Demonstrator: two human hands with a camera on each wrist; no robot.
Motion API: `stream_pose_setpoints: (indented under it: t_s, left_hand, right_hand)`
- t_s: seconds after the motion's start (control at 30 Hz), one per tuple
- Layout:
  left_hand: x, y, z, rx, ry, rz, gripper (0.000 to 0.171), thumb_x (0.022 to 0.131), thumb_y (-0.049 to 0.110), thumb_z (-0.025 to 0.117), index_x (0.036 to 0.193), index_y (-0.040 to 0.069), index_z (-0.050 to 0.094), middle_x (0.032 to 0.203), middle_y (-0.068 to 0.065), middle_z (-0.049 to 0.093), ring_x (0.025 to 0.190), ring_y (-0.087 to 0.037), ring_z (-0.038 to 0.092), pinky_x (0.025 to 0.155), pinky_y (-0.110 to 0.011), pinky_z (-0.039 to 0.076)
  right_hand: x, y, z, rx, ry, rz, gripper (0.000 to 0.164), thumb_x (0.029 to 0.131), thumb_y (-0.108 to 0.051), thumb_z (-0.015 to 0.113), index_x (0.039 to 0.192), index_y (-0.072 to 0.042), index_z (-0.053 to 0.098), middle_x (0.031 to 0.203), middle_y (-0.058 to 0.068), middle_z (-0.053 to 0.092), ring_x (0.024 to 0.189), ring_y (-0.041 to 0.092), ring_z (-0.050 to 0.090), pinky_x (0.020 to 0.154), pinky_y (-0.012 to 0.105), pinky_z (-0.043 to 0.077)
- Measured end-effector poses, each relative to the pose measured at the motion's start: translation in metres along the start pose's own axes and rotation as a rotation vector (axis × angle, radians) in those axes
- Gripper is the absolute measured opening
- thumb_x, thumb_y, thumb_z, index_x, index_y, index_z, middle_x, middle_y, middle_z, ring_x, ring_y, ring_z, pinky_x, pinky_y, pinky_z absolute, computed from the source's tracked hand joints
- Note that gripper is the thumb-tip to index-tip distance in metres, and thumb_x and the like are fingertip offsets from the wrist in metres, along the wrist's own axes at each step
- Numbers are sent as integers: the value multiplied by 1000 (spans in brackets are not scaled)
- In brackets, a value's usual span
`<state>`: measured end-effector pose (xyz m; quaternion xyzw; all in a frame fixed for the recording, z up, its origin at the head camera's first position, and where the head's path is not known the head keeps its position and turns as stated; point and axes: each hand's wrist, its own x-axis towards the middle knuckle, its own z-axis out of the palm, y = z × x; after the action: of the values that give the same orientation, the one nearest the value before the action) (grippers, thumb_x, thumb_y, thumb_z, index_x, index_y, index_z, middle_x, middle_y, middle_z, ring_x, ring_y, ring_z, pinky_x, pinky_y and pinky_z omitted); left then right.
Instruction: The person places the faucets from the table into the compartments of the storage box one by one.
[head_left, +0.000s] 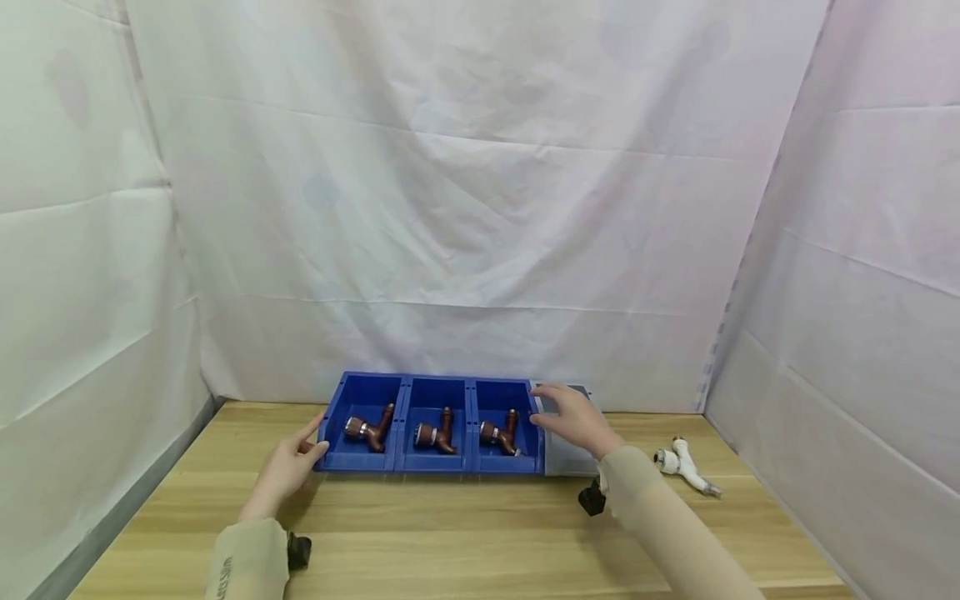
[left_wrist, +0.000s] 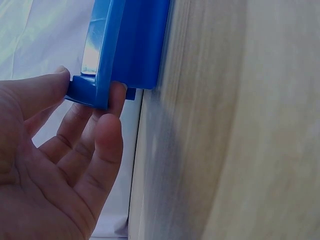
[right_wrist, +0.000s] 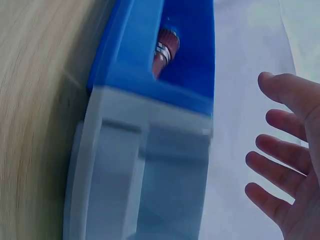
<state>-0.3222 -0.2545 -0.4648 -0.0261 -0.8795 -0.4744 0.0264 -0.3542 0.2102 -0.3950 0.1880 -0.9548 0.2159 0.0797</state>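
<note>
Three blue bins point(head_left: 435, 463) stand joined in a row, each with a brown tap inside: a left tap point(head_left: 369, 430), a middle tap point(head_left: 438, 433) and a right tap point(head_left: 501, 433). My left hand point(head_left: 285, 468) pinches the rim at the row's left end, thumb on one side and fingers on the other in the left wrist view. A grey bin point(head_left: 566, 462) adjoins the right end. Over it hangs my right hand point(head_left: 573, 419), fingers spread and holding nothing; the right wrist view shows this hand point(right_wrist: 295, 155) apart from the bins.
On the wooden table point(head_left: 450, 542), right of the grey bin, lies a white tap point(head_left: 684, 467). White cloth point(head_left: 465, 208) hangs behind the bins and along both sides.
</note>
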Motion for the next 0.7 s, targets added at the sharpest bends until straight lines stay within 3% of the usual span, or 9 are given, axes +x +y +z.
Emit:
stream_pose_setpoints:
  t_s: [0.23,0.7]
  left_hand:
    - [-2,-1,0,11,1,7,56,99,15,56,150,6,34,100,-23,62,55,-22,53,53,-34,47]
    - [-2,0,0,3,-2,-3,57,99,17,56,151,6,33,100,-24,61,53,-22,52,51,-35,47]
  right_hand:
    - [-11,21,-18,38,31,5,49,91,-23,70,133,-4,57,137,18,51,128,37,45,103,55,35]
    - [-54,81,-55,29,82,130,45,93,-23,67,131,0,57,132,24,53,120,44,49,93,59,42]
